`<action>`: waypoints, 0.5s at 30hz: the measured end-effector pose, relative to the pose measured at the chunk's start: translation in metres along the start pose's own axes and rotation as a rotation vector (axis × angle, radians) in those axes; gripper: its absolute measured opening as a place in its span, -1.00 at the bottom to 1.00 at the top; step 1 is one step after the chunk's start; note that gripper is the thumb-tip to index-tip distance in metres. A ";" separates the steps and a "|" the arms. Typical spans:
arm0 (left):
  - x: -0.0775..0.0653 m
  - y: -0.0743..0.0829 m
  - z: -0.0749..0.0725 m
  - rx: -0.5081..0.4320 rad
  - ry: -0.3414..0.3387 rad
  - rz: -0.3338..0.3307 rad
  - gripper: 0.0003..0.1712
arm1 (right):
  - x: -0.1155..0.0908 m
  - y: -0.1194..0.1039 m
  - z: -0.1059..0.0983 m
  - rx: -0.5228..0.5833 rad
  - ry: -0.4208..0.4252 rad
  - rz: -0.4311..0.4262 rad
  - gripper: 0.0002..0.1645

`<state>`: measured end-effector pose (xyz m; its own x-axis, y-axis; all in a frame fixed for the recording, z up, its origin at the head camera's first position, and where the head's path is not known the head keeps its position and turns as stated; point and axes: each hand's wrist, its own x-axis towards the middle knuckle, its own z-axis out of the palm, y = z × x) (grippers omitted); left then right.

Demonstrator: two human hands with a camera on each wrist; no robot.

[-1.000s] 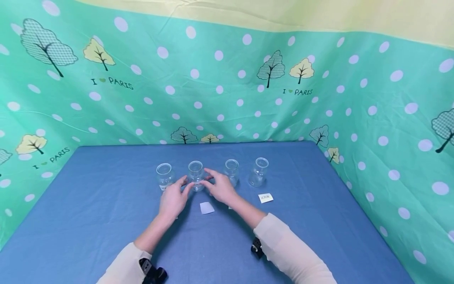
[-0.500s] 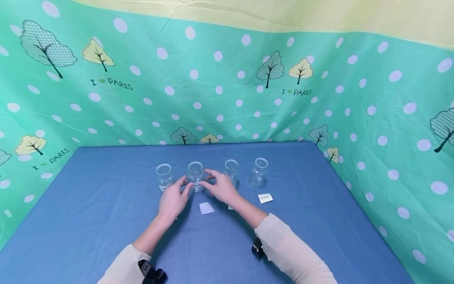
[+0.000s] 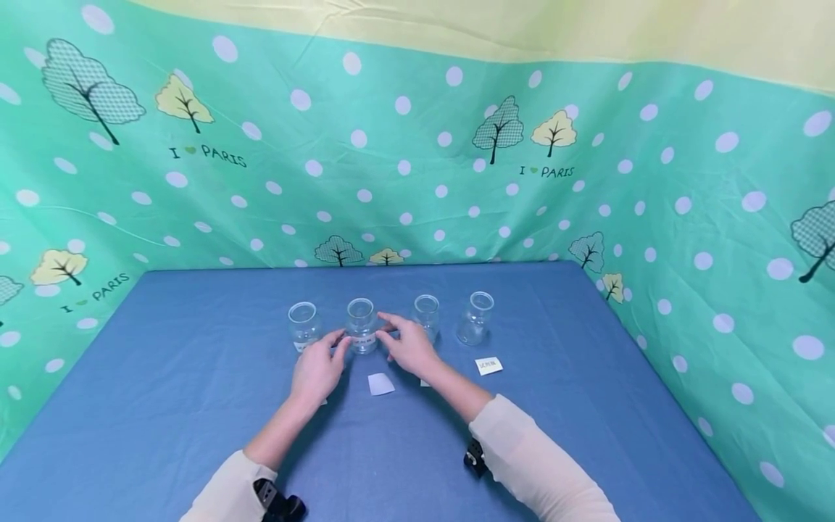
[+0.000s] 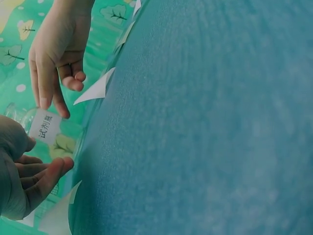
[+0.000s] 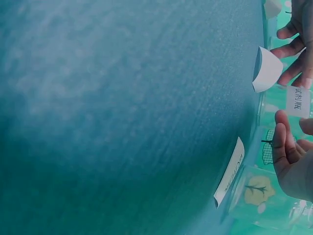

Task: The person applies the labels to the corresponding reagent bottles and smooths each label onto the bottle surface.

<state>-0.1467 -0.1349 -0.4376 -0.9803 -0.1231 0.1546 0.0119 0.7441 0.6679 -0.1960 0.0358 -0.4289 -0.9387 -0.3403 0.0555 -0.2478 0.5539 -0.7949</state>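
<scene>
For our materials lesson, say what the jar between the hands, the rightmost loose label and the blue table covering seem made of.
Jar: clear and shiny, probably glass, perhaps plastic; the scene shows through it.
Loose label: matte white, likely paper; it curls slightly in the right wrist view.
Blue covering: matte, probably fabric; wrist views show fine grain.

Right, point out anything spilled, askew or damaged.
Misplaced, perhaps: a lettered white paper label lies on the blue tablecloth before the rightmost clear glass jar, which shows none; the clear glass jar second from left wears one. No spill or damage shows.
</scene>
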 end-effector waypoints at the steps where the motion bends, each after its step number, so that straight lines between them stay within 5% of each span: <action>1: 0.000 0.000 0.000 0.003 -0.008 -0.003 -0.52 | 0.000 0.000 0.000 -0.005 -0.001 0.005 -0.48; 15: 0.004 -0.003 0.005 0.015 -0.015 0.007 -0.48 | 0.005 0.001 0.007 -0.051 -0.014 0.039 -0.35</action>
<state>-0.1520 -0.1344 -0.4425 -0.9830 -0.1079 0.1485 0.0162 0.7550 0.6555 -0.1996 0.0291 -0.4335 -0.9446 -0.3278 0.0166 -0.2234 0.6050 -0.7642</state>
